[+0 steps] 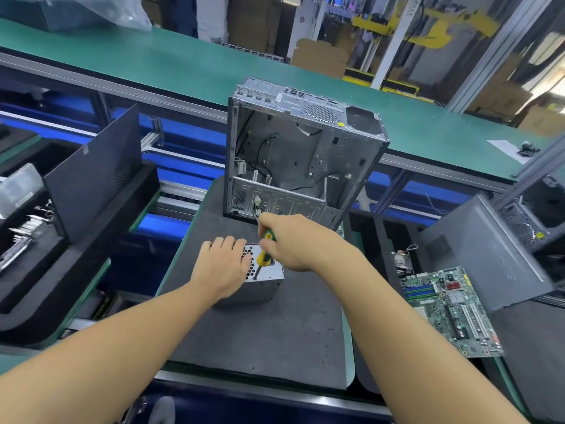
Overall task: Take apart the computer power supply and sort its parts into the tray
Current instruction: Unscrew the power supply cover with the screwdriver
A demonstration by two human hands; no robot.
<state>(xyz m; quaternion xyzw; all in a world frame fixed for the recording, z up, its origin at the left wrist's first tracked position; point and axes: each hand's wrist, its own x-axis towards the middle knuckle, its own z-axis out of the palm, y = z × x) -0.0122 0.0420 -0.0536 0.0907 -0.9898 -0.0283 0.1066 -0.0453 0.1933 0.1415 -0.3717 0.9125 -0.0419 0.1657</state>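
Your left hand (221, 266) lies flat on top of the power supply (258, 289), fingers straight and spread over its honeycomb vent, pressing on it rather than gripping. Your right hand (293, 240) is curled tight round the yellow-and-green handle of the screwdriver (265, 255). The handle tilts away from you and the dark shaft runs down to the top face of the power supply, close to its near edge and just right of your left fingertips. I cannot tell whether the tip sits in a screw.

The power supply is a small silver box on the dark grey mat (260, 338), near the mat's middle and directly in front of you. Just beyond it, at the mat's far edge, the case (299, 154) stands upright with its open side facing you. It is mostly bare metal inside, with a few black cables hanging loose.

To your left, a dark side panel (91, 175) leans upright in the black tray (76, 270), and metal parts lie in the tray's far-left compartments. To your right, a green motherboard (449, 310) lies flat and tilted, and a second grey tower (489, 255) sits just beyond it. A long green belt (153, 62) crosses the scene behind the case.
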